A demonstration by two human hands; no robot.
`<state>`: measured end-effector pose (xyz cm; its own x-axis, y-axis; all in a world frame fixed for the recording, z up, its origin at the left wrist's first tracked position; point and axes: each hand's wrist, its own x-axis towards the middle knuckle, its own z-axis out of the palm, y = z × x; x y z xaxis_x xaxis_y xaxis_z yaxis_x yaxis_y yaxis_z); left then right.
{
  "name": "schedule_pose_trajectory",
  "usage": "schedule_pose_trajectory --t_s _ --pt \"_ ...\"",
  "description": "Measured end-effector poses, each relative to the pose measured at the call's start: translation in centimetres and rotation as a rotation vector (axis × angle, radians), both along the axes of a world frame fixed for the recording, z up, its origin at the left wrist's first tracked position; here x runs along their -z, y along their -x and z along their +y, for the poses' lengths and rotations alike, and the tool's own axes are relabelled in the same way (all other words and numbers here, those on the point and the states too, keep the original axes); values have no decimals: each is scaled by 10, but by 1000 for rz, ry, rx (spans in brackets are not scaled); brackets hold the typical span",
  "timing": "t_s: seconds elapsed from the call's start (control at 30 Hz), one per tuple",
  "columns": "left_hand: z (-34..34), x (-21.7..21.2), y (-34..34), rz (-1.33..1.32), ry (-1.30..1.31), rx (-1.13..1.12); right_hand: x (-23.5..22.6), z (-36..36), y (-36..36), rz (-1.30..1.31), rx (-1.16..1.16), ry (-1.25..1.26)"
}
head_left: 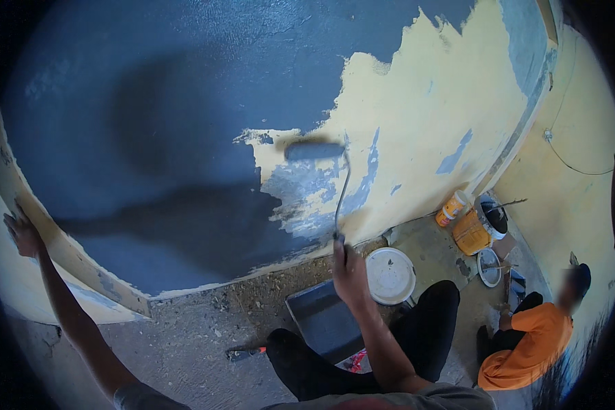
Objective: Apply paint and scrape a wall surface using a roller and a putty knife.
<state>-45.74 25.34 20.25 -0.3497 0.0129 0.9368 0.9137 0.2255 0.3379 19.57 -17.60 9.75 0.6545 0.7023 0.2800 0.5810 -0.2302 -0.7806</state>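
Observation:
My right hand (350, 273) grips the handle of a paint roller (314, 150). Its grey-blue sleeve is at the wall, right of the wet dark blue-grey paint (205, 82), over a patchy streaked area. Pale yellow wall (430, 89) shows beyond it. Off to the left, my left hand (24, 232) lies with fingers stretched against the beige trim at the wall's edge, holding nothing. Between my legs and the wall is a dark rectangular paint tray (324, 318), close to my right forearm. A round white lid or bucket top (391, 275) sits beside that hand.
Along the wall's foot at right stand an orange-and-white tub (451, 208), a yellow-orange bucket (473, 234) with a stick and a small pail (488, 268). A person in orange (533, 335) crouches at right. A dark tool with an orange tip (246, 352) lies by my knee.

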Motion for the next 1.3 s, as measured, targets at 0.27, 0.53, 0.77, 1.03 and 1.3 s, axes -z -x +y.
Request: schedule_pose_trajectory --t_s 0.27,0.53,0.77,1.03,1.3 --pt "6 4 16 -69 49 31 -58 62 -20 -133 -3 -285" --pt "-7 -4 -8 -14 57 -65 70 68 21 49 -159 -139" --pt "-10 -7 -8 29 -21 19 21 72 26 51 -82 -53" --pt "-4 -7 -2 -116 75 -23 21 73 49 53 -49 14" --pt "-7 -8 -6 -73 16 26 7 89 52 187 -72 -77"
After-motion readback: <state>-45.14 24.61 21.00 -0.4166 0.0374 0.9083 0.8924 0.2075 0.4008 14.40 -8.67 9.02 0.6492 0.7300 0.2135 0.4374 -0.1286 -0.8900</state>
